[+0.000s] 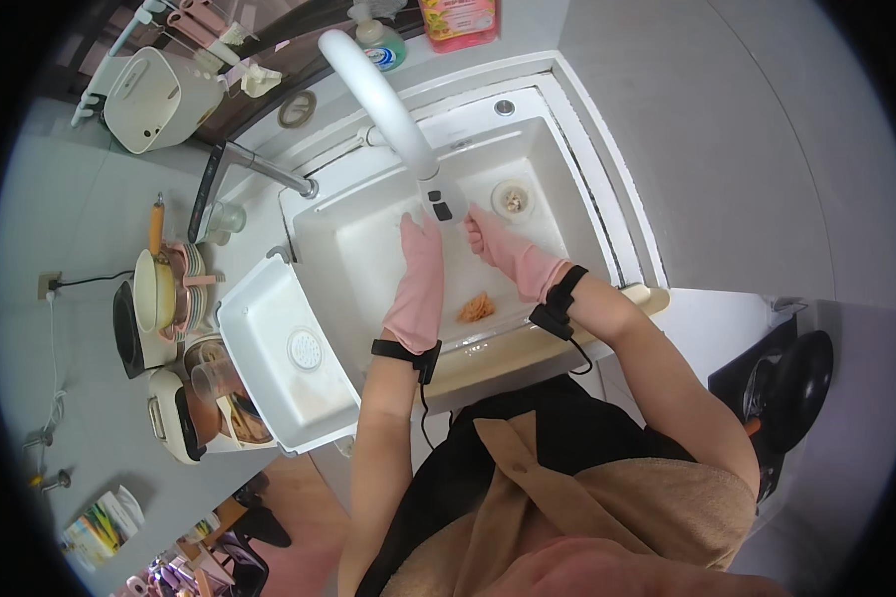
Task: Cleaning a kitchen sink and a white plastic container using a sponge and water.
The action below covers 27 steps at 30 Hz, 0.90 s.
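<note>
Both my hands wear pink rubber gloves above a white sink (pixel 358 265). My left hand (pixel 422 242) is beside the head of a thick white faucet (pixel 388 104), its thumb raised and its other fingertips partly hidden by the faucet head. On the other side of that head, my right hand (pixel 490 237) has its fingers curled in, and nothing shows in them. An orange-brown crumpled scrubber or cloth (pixel 476 307) lies on the basin floor near the front wall. Light-coloured scraps sit in the drain (pixel 513 200), just beyond my right hand.
A white drain tray (pixel 269 358) rests at the sink's left side. A slimmer metal tap (pixel 269 166) rises at the back left. Soap bottles (pixel 379 48) stand behind the faucet. Pans and plates (pixel 168 295) are farther left; a black wok (pixel 797 392) is at right.
</note>
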### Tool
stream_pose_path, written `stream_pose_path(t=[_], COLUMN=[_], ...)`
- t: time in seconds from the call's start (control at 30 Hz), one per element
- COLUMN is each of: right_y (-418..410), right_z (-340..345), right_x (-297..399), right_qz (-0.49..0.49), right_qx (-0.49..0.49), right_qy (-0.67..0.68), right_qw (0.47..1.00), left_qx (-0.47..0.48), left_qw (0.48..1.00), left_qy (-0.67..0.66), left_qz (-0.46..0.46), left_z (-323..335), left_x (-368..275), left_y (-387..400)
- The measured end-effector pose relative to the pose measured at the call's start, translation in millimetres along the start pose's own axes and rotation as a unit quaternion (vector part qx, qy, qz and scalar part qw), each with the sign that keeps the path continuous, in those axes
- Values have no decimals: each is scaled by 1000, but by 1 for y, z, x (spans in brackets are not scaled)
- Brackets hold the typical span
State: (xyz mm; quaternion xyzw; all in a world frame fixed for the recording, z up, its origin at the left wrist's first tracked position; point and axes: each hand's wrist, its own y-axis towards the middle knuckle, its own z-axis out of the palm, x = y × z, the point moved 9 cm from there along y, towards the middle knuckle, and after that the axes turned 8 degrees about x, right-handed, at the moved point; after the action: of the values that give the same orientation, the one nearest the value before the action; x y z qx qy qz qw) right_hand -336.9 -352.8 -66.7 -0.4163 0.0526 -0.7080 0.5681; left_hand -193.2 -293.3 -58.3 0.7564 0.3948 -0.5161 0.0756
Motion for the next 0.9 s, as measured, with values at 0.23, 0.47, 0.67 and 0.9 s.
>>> stream_pose_path(t=[0.23,0.47,0.67,0.9], right_y=[-27,3,-21,-4], right_z=[37,34,52,29], right_x=[21,-7,6,2], right_qz=[-59,10,-21,27], right_qx=[9,89,44,20], right_qy=[-243,-38,60,-51], right_qw=[968,995,997,998], left_qx=[30,15,42,25], left_qw=[988,965,946,945], left_qy=[-102,-163,-221,-249], left_qz=[-114,-203,-233,-211], left_z=[-21,-60,-63,-78], left_x=[-61,-51,-83,-77], left_y=[-49,-65,-101,-105])
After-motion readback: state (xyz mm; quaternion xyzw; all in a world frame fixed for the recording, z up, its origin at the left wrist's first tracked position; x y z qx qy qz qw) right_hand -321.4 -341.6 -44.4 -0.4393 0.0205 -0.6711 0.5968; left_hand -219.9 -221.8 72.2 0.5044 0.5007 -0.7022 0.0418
